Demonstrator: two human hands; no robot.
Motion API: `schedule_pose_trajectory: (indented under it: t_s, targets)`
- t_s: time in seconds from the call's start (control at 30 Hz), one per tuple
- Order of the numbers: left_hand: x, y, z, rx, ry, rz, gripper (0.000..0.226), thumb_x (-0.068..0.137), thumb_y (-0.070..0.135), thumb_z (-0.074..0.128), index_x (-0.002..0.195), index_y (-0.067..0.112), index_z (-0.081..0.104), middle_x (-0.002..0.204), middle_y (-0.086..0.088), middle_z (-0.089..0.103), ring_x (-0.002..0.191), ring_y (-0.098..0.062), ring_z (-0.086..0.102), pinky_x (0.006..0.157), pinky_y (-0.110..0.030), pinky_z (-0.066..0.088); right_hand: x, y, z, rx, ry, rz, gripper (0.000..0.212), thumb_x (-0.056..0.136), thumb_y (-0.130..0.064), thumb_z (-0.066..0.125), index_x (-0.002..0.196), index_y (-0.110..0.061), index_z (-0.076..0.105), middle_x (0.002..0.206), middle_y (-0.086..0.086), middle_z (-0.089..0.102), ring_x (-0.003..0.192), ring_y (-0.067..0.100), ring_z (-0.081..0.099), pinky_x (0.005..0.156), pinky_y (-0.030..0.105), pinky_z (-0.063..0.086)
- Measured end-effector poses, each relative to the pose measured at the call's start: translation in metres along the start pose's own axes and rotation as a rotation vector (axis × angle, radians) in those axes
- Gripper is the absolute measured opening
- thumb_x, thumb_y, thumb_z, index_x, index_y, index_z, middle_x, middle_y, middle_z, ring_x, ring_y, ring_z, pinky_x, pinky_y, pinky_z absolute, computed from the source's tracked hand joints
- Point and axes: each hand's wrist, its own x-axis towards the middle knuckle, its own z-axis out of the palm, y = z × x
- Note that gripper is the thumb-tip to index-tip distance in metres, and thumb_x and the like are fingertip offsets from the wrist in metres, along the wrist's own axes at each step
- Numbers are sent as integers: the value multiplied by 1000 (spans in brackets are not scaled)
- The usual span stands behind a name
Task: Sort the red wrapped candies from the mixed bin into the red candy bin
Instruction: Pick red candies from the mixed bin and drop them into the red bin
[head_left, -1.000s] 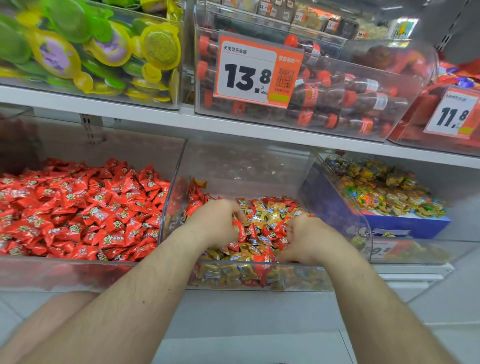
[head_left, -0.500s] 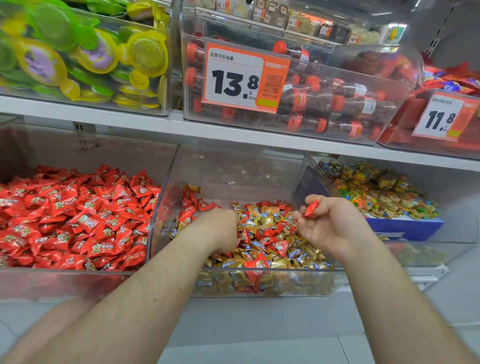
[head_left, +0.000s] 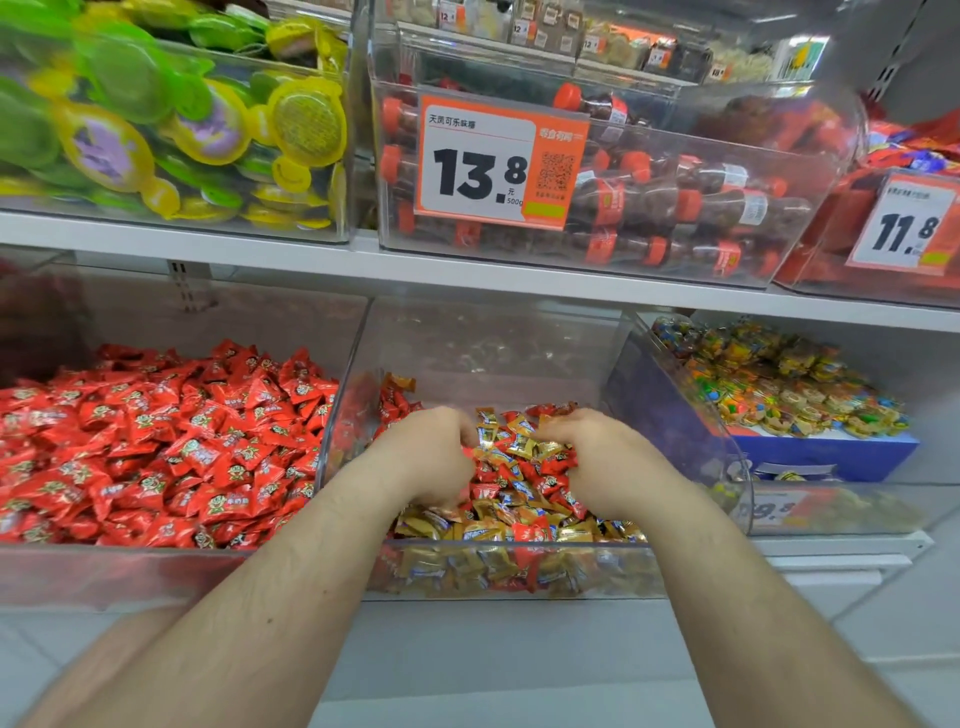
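The mixed bin (head_left: 519, 571), a clear box in the middle of the lower shelf, holds gold and red wrapped candies (head_left: 519, 488). To its left stands the red candy bin (head_left: 156, 571), piled with red wrapped candies (head_left: 156, 447). Both my hands are down inside the mixed bin, backs up. My left hand (head_left: 431, 457) has its fingers curled under, with red wrappers showing at the fingertips. My right hand (head_left: 597, 457) curls its fingers into the pile, and a red wrapper peeks out at their tips. What lies in either palm is hidden.
A bin of multicoloured sweets (head_left: 779, 405) sits on a blue box to the right. The upper shelf (head_left: 467, 270) carries clear bins of green and yellow jelly cups (head_left: 171, 130) and cola-bottle sweets (head_left: 675, 202), with price tags 13.8 (head_left: 483, 166) and 11.8 (head_left: 904, 228).
My right hand, raised half a second ago pinching a red candy, has dropped back onto the pile. My left hand stayed in the bin. The view shifted slightly.
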Motion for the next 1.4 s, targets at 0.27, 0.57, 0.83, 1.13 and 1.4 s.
schedule_pose_trajectory:
  t_s: [0.27,0.57,0.83,1.13,1.4]
  targets:
    - [-13,-6,-7,-288,117,-49,29,97,6,41,100,28,60,84,-1,63,71,-23,66,59,-36,52,2,-13,9,-75,-56,14,40,81,-11,63,112,-37,66,117,-6,63,106,21,59,76,30,49]
    - [-8,20,3,-51,1,85,15,95,18,51,88,26,63,95,3,67,73,-14,64,60,-26,53,-9,7,3,298,171,44,27,89,-19,64,112,-32,68,112,-11,65,90,9,60,79,26,46]
    - [-6,41,20,218,-352,150,34,82,45,72,83,10,73,82,0,68,76,-21,62,72,-32,54,-32,24,-22,1510,141,354,29,98,-8,45,112,-16,69,77,6,51,49,13,38,48,27,27]
    - [-5,40,17,-334,3,91,30,86,42,67,77,19,51,66,1,50,52,-13,42,51,-24,34,-35,15,-27,2167,-156,544,27,96,-19,44,98,3,61,78,11,65,55,15,56,44,22,49]
    - [-29,26,-27,-1770,-290,-216,24,94,33,52,80,13,55,85,-12,68,66,-26,63,53,-30,54,-25,-13,-31,2285,-217,570,35,96,-21,43,110,8,56,90,21,68,60,28,67,46,25,54]
